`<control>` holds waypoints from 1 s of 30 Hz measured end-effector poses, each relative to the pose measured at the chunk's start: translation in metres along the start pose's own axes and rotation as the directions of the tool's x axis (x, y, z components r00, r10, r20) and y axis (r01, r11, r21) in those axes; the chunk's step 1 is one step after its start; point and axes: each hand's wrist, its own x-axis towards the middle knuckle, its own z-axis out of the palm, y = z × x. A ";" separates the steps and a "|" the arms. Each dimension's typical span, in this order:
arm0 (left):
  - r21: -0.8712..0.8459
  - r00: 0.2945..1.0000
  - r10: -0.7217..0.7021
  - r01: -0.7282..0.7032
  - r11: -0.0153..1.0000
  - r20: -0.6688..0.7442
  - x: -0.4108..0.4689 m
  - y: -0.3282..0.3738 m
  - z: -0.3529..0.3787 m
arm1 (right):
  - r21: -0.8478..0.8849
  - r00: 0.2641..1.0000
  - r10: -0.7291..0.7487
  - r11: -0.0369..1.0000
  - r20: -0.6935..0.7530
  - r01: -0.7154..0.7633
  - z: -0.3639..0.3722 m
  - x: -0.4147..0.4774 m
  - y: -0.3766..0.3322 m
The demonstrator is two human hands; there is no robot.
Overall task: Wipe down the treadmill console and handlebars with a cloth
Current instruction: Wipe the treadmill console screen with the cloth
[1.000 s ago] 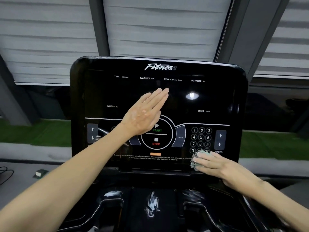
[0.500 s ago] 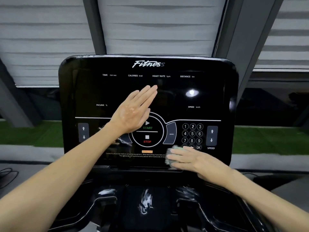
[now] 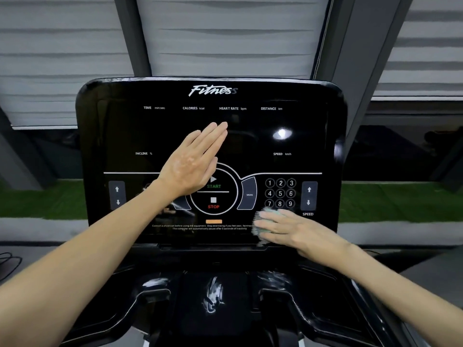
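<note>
**A:** Cloth position?
**B:** The crumpled pale grey-green cloth (image 3: 268, 212) is at 5 o'clock on the face of the glossy black treadmill console (image 3: 250, 136). It sits just under the round-button number keypad (image 3: 280, 193), touching the panel. It's blurred, so no detail on the folds.

**A:** Hands?
**B:** The right hand (image 3: 293, 231) lies flat on the cloth with fingers straight, pressing it to the panel rather than curled round it. The left hand (image 3: 193, 161) is flat on the dark screen near centre, fingers straight and together, tips aimed at 1 o'clock. Its heel covers the 10 o'clock edge of the circular START/STOP dial (image 3: 213, 196). It grasps nothing.

**A:** Handlebars?
**B:** The black glossy moulded handlebars (image 3: 152, 293) are at 6 o'clock below the console, well apart from both hands. There are whitish streaks on the gloss; can't tell if they're smears or glare.

**A:** Anything else?
**B:** The grey SPEED arrow pad (image 3: 309, 196) is just beside the keypad at its 3 o'clock. Grey slatted blinds (image 3: 225, 36) are behind at 12 o'clock.
</note>
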 end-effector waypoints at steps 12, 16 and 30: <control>-0.009 1.000 -0.002 0.002 1.000 -0.005 0.000 0.000 0.001 | -0.037 0.993 0.094 0.995 0.067 -0.092 -0.007 -0.078 0.027; 0.001 1.000 -0.007 0.007 1.000 0.002 0.001 0.001 0.001 | -0.109 0.988 0.124 0.988 0.095 -0.113 -0.008 -0.090 0.031; -0.029 1.000 0.013 -0.013 0.999 -0.011 0.000 -0.001 -0.001 | -0.076 0.999 -0.020 0.997 0.034 0.023 -0.005 0.018 0.001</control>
